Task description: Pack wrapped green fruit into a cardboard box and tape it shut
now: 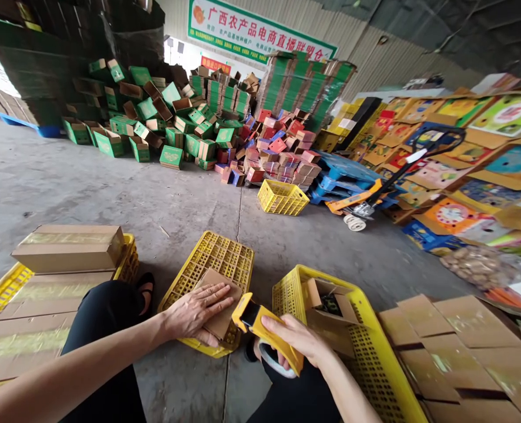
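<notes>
My left hand (197,312) lies flat with fingers spread on a small brown cardboard box (219,302). That box rests on an upturned yellow plastic crate (211,255) between my knees. My right hand (296,342) is closed round a yellow tape dispenser (263,332), whose front end touches the right side of the box. A roll of clear tape hangs under the dispenser.
A yellow crate (366,346) at my right holds open small boxes. Sealed cartons (69,247) lie stacked on the left, flat cartons (458,346) on the right. Farther off: a yellow basket (282,197), a pallet jack (375,200), heaps of green boxes (154,117) and red boxes (278,153).
</notes>
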Demonstrator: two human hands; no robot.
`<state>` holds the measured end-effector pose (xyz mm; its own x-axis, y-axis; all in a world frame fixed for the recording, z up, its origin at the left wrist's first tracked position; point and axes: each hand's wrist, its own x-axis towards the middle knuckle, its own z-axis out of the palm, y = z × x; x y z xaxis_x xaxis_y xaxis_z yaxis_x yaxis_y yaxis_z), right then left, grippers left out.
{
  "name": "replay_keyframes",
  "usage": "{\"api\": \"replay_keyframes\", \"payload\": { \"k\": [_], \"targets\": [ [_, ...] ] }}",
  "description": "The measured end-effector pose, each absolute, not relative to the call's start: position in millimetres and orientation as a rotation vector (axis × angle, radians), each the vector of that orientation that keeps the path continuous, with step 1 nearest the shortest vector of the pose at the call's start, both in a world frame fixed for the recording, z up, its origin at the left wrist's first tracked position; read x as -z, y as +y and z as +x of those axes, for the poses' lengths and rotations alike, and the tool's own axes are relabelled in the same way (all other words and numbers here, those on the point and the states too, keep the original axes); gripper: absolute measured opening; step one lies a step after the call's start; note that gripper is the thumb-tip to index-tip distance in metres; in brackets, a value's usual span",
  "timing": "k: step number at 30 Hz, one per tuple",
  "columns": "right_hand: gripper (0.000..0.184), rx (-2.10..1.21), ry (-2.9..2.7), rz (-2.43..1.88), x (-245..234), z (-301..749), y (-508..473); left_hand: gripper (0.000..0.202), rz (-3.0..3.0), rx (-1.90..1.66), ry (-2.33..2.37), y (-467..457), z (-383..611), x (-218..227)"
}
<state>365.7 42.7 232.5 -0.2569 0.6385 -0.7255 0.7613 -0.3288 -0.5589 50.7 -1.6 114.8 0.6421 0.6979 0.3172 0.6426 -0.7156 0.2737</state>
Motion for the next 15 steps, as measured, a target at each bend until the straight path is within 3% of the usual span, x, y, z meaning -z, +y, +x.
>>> {"api": "replay_keyframes", "payload": {
  "k": [15],
  "targets": [
    [0.055,1.677,1.746,1.899,-205,376,39,0.102,2.876,-0.653,0.992,-4,54,-113]
  ]
}}
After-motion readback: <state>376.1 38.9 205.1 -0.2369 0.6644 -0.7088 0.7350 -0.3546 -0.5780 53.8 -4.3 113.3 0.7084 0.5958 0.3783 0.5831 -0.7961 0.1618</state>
